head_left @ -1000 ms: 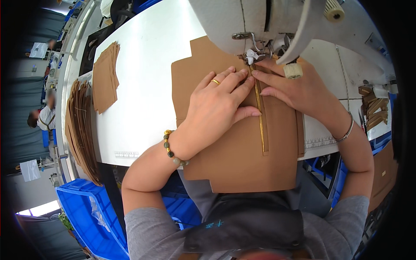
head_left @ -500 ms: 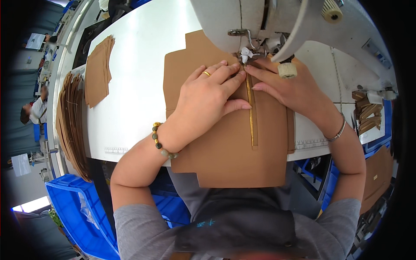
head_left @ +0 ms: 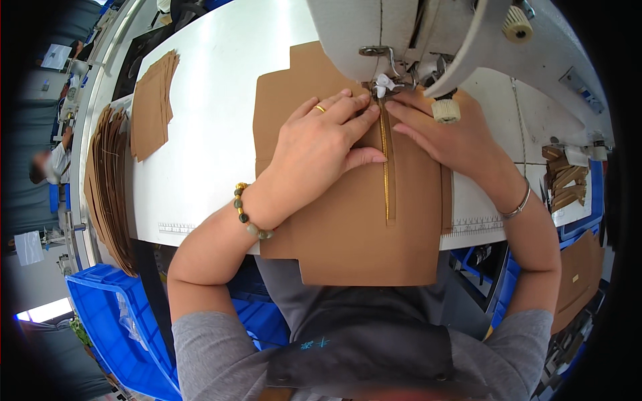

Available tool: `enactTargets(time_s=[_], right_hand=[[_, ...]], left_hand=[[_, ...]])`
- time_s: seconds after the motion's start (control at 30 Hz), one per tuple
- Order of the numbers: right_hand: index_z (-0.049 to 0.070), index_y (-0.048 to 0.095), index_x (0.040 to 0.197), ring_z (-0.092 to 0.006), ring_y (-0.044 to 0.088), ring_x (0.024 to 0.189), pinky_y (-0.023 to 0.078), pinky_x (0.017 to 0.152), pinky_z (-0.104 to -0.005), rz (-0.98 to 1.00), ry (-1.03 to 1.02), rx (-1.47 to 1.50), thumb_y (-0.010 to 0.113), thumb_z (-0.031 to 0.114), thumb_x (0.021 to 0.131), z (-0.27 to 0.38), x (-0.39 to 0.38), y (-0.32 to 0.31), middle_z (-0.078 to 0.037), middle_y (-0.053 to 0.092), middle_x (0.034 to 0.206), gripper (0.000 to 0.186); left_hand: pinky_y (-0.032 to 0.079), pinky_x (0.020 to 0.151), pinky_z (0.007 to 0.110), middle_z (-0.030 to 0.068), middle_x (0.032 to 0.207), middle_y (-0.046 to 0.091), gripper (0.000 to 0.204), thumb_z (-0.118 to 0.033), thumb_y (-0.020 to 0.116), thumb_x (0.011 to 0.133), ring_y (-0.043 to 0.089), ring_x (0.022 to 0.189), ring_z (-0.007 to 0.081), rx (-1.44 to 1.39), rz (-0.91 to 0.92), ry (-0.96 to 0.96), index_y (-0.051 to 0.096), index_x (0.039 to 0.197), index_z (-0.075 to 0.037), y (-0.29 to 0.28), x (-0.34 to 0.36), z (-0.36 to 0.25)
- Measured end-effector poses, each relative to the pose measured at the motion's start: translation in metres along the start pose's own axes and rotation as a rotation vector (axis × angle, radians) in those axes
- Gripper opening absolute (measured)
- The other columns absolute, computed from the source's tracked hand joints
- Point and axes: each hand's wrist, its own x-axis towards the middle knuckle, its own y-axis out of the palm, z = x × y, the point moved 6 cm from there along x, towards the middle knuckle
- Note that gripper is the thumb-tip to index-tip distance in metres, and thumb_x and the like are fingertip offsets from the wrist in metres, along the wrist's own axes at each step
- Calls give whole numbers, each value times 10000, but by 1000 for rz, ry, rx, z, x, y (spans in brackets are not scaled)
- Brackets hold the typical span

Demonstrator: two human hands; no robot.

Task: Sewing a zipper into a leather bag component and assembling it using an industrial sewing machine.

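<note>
A large brown flat piece (head_left: 354,247) with a gold zipper (head_left: 386,184) lies under the white sewing machine (head_left: 348,37), its zipper's top end at the presser foot (head_left: 380,89). My left hand (head_left: 324,147) rests flat on the piece left of the zipper, fingertips near the foot, thumb at the zipper's edge, open. My right hand (head_left: 455,134) lies on the piece right of the zipper, fingers stretched toward the foot, open, partly behind the machine's white knob (head_left: 445,109).
The white table (head_left: 200,167) holds brown cut pieces (head_left: 150,100) and a thick stack (head_left: 107,187) at left, smaller pieces (head_left: 565,180) at right. A blue crate (head_left: 114,327) stands lower left; another brown panel (head_left: 575,281) is lower right. A co-worker (head_left: 57,164) is at far left.
The brown piece has slid a little away from me, further under the machine, with both my hands moving along on it. The view has also shifted slightly.
</note>
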Motion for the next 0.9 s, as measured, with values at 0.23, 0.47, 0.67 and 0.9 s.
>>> enactTargets(time_s=[0.23, 0.47, 0.67, 0.9], right_hand=[[202, 746, 1249, -213, 655, 673, 509, 556, -362, 4, 46, -142, 716, 176, 886, 7, 0, 1, -31, 656, 757, 365], [117, 722, 1063, -263, 666, 710, 521, 594, -389, 217, 87, -117, 733, 207, 880, 15, 0, -30, -44, 662, 791, 205], [70, 665, 943, -267, 660, 828, 520, 691, -396, 280, 127, 218, 770, 170, 851, 41, -31, -74, -68, 648, 908, 172], [53, 690, 921, -294, 656, 793, 539, 680, -390, 34, 300, 433, 806, 35, 747, 70, -69, -74, -95, 673, 970, 210]], left_hand=[[532, 1020, 415, 93, 1308, 701, 583, -451, 776, 837, 640, 1269, 303, 0, -32, 8, 732, 1263, -57, -2, -4, -6], [516, 1045, 440, 131, 1364, 673, 735, -490, 803, 775, 620, 1301, 331, -31, 85, -18, 680, 1314, -5, -17, -31, -41], [439, 1121, 532, 189, 1535, 547, 863, -426, 819, 770, 523, 1424, 355, 87, 302, 40, 546, 1459, 18, -14, -90, -108], [558, 727, 327, 162, 994, 726, 370, -178, 600, 1006, 703, 810, 227, -916, 175, -592, 672, 1299, 34, -43, -74, -43]])
